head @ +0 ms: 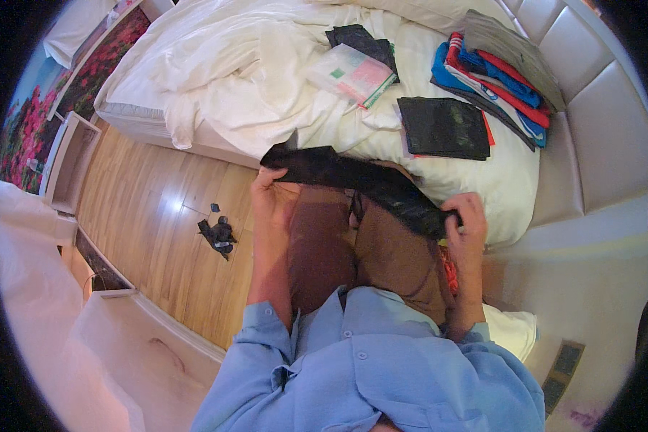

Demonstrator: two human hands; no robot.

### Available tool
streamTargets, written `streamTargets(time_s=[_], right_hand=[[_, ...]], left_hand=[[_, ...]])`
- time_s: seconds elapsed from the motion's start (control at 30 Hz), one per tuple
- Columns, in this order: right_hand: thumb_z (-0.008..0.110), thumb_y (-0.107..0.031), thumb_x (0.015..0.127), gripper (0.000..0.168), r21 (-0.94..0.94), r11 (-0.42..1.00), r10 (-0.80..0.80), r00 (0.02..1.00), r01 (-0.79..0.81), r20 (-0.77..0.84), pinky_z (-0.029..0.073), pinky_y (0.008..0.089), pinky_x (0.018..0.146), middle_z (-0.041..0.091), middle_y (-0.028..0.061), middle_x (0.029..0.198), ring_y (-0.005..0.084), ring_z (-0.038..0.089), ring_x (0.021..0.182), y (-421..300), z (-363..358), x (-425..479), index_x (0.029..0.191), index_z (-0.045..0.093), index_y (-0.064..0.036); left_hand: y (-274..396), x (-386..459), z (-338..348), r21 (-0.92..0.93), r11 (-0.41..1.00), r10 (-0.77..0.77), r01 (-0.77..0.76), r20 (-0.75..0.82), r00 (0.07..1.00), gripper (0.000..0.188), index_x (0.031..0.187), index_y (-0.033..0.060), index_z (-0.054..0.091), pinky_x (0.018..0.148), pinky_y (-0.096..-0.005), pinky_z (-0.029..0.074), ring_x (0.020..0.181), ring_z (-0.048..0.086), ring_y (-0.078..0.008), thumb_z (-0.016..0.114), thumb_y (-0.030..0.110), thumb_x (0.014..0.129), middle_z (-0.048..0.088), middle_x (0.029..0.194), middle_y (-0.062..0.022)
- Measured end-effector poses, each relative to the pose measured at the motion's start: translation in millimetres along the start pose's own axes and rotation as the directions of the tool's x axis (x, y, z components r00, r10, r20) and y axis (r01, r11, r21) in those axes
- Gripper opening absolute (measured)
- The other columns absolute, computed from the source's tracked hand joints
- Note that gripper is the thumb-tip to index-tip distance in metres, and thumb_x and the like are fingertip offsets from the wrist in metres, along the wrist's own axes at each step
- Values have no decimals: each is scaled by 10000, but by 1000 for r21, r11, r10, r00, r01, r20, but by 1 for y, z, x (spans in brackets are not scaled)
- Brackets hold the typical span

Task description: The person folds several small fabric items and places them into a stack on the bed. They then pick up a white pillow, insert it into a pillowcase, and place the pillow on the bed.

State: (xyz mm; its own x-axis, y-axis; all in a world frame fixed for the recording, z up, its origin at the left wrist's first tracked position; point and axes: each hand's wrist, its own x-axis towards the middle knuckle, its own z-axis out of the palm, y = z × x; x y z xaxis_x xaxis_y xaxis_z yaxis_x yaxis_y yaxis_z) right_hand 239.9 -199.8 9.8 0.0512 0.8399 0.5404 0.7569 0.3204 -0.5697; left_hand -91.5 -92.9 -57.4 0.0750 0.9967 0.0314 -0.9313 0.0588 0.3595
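Note:
A long black strip of thin material, creased and perhaps plastic or cloth, is stretched above my lap. My left hand grips its left end, where a corner sticks up. My right hand pinches its bunched lower right end. Beyond it on the bed, a flat black folded piece lies over something red. Farther back, a clear printed plastic packet partly covers more black folded pieces.
A stack of folded clothes sits on the bed by the padded headboard. Rumpled white bedding spreads left. Black scraps lie on the wooden floor. An open drawer or shelf stands at far left.

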Motion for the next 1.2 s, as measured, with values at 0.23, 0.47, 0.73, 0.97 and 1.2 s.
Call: streamTargets(time_s=[0.23,0.47,0.73,0.97,1.2], right_hand=[[565,104,642,203,-272,949,-215,959,160,-187,419,387,746,578,88,861,289,542,842,9,1,-16,759,563,-63],[505,118,641,211,-20,999,32,976,-28,218,442,402,771,584,111,852,326,563,830,34,10,-47,777,549,-37],[487,112,769,216,314,945,19,973,-93,232,473,329,846,609,117,921,265,614,905,-29,48,-13,907,586,-21],[637,-131,872,383,372,884,26,826,-282,563,529,349,719,605,150,1013,267,645,832,-84,129,-5,1225,504,-65],[662,-259,849,524,161,985,-29,871,-58,490,521,461,715,585,167,1012,367,629,864,-108,179,-3,1299,444,-104]], left_hand=[[14,-27,-5,312,948,-24,63,-127,992,39,834,30,583,886,-412,504,830,620,-269,573,42,797,617,819,-106],[29,-36,-63,465,873,-161,148,-14,987,193,838,31,532,760,-315,516,796,629,-226,481,-129,741,606,783,-94],[37,-47,-50,580,804,-83,131,-109,991,226,1047,49,536,846,-335,510,874,655,-239,528,-43,841,660,935,-131],[36,-71,-36,839,527,80,136,-208,975,545,1280,65,434,838,-318,489,938,608,-199,720,144,823,596,1079,-116],[23,-112,-15,933,269,158,241,-289,944,814,1381,73,318,801,-317,496,955,589,-188,819,144,743,585,1037,-118]])
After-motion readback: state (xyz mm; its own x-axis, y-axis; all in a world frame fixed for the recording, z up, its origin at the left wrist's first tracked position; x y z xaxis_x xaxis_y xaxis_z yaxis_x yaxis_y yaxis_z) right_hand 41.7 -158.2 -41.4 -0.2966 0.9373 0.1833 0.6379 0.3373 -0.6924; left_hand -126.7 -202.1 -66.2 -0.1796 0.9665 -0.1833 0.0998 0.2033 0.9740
